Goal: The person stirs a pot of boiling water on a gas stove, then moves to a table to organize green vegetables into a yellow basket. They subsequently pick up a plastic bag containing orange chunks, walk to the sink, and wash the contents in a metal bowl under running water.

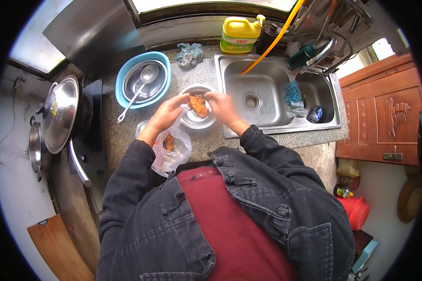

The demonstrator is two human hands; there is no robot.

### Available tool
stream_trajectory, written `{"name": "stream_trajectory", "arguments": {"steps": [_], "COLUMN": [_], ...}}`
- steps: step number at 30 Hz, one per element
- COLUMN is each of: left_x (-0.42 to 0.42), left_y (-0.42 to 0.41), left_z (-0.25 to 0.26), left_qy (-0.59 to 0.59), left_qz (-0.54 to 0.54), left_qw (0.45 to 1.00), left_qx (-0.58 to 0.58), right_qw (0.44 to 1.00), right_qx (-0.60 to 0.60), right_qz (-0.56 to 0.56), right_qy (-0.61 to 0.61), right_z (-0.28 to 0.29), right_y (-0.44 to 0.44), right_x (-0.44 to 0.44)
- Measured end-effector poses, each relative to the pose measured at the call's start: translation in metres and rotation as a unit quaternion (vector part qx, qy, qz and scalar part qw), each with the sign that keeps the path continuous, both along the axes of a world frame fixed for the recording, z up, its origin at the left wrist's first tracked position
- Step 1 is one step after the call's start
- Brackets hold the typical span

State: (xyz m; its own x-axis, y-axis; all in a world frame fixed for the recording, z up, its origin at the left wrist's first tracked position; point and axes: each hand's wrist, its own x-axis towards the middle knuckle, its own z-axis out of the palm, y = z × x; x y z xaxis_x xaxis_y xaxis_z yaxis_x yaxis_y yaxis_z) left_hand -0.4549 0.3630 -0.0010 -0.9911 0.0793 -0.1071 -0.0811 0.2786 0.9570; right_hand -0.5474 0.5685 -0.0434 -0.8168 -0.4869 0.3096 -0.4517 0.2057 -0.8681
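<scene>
Between my two hands is a piece of brown fried food (199, 105), perhaps fried chicken, over a shiny metal bowl (199, 123) on the stone counter. My left hand (166, 116) pinches its left side with thumb and fingers. On the other side, the fingertips of my right hand (223, 106) grip its right edge. A thin clear plastic bag (177, 154) lies open below my left wrist at the counter's front edge. Another brown fried piece (168, 142) shows inside it. The bag's upper part reaches up beside my left hand.
A blue basin (119, 82) holds a metal bowl and a ladle (140, 87). Right of my hands is a double steel sink (253, 119) with an orange hose (272, 44). A yellow detergent jug (241, 35) and crumpled cloth (189, 55) stand behind. A lidded wok (61, 114) is at left.
</scene>
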Motion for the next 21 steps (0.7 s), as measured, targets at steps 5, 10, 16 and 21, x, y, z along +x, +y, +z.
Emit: {"name": "stream_trajectory", "arguments": {"steps": [5, 10, 16, 21], "left_x": [0.022, 0.076, 0.101, 0.119], "left_y": [-0.004, -0.002, -0.029, -0.031], "left_z": [0.033, 0.048, 0.029, 0.031], "left_qy": [0.084, 0.074, 0.084, 0.058], "left_qz": [-0.003, -0.031, 0.091, 0.100], "left_qw": [0.990, 0.862, 0.788, 0.771], "left_qx": [-0.111, -0.501, -0.603, -0.626], "right_qw": [0.981, 0.889, 0.840, 0.826], "right_qx": [0.034, 0.163, 0.204, 0.184], "right_qz": [0.121, 0.416, 0.319, 0.332], "right_qy": [-0.149, -0.096, 0.388, 0.417], "right_z": [0.038, 0.028, -0.052, -0.062], "right_y": [-0.008, -0.034, -0.101, -0.106], "right_x": [0.032, 0.081, 0.112, 0.105]}}
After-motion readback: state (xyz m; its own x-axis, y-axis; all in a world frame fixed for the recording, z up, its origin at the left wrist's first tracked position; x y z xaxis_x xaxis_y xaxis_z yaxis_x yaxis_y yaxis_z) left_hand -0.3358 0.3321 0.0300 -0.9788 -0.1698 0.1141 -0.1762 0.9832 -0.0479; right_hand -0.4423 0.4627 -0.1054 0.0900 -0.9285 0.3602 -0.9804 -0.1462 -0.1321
